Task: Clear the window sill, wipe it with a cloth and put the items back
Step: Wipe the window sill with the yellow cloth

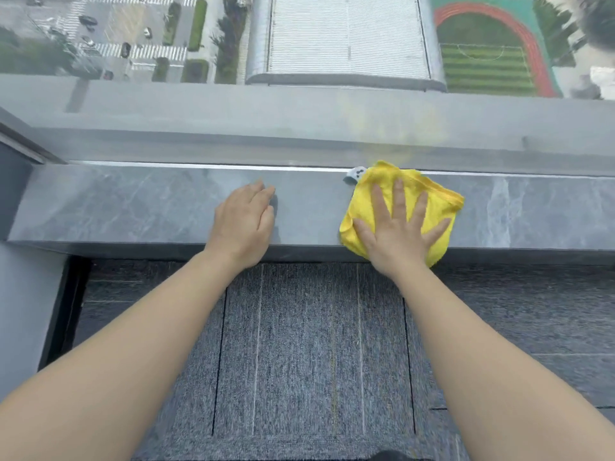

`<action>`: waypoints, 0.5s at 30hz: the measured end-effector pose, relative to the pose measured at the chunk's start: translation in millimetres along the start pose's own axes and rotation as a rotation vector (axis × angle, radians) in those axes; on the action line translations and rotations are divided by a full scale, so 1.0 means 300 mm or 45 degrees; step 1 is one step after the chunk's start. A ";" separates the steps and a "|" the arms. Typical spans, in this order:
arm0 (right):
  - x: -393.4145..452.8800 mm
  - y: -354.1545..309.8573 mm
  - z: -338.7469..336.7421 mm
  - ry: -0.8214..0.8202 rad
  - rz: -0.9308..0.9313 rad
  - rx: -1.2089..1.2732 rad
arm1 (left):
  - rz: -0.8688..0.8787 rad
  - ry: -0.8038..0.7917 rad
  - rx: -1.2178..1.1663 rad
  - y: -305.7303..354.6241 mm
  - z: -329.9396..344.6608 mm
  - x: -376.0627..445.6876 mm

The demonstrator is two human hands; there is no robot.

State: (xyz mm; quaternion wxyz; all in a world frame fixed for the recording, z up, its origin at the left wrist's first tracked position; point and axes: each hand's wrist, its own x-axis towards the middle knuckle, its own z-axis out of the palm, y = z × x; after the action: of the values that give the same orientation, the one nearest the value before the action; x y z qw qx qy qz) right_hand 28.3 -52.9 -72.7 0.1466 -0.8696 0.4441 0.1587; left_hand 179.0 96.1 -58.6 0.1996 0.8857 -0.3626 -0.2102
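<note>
One yellow microfibre cloth [419, 201] is lying bunched on the grey marbled window sill [133, 201], spanning it from the front edge almost to the back edge where the sill meets the glass, right of the sill's middle. The right hand [396, 227] is pressing down flat on it, fingers spread wide, palm near the front edge, not gripping but pinning it. The left hand [244, 221] is resting on the bare sill well apart from the cloth, fingers relaxed and loosely together, holding nothing, wrist over the front edge.

The cloth is looking soft, light and limp; it is folding over itself along its left and far sides, with a stitched hem showing at the far right corner. It is likely gliding easily over the polished stone, so a flat palm seems the best hold for wiping; for lifting, pinching a bunched fold would do. A small grey tag [355, 174] with dark marks is poking out at its far left corner.

No other items are showing on the sill, so the wiping step appears to be in hand.
</note>
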 end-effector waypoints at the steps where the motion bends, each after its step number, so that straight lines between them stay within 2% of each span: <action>1: 0.012 -0.040 0.001 0.006 0.107 0.069 | 0.006 0.010 0.001 -0.017 -0.002 -0.007; 4: 0.052 -0.170 0.002 0.008 0.366 0.230 | 0.016 0.017 0.012 -0.053 -0.010 -0.026; 6: 0.062 -0.245 0.009 0.014 0.405 0.255 | 0.009 -0.005 -0.014 -0.057 -0.013 -0.034; 10: 0.023 -0.280 0.040 0.059 0.137 0.106 | 0.060 -0.026 -0.073 -0.044 -0.019 -0.036; 13: -0.019 -0.197 0.029 0.010 -0.189 -0.068 | 0.088 -0.035 -0.095 -0.025 -0.026 -0.032; 15: -0.029 -0.113 0.012 -0.050 -0.313 -0.160 | 0.105 -0.034 -0.088 0.000 -0.026 -0.024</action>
State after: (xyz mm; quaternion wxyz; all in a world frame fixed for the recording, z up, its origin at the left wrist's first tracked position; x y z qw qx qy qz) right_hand 50.8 -26.1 -68.4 0.1187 -0.9216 0.3203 0.1841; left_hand 178.5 103.0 -50.5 0.2338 0.8598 -0.3939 -0.2258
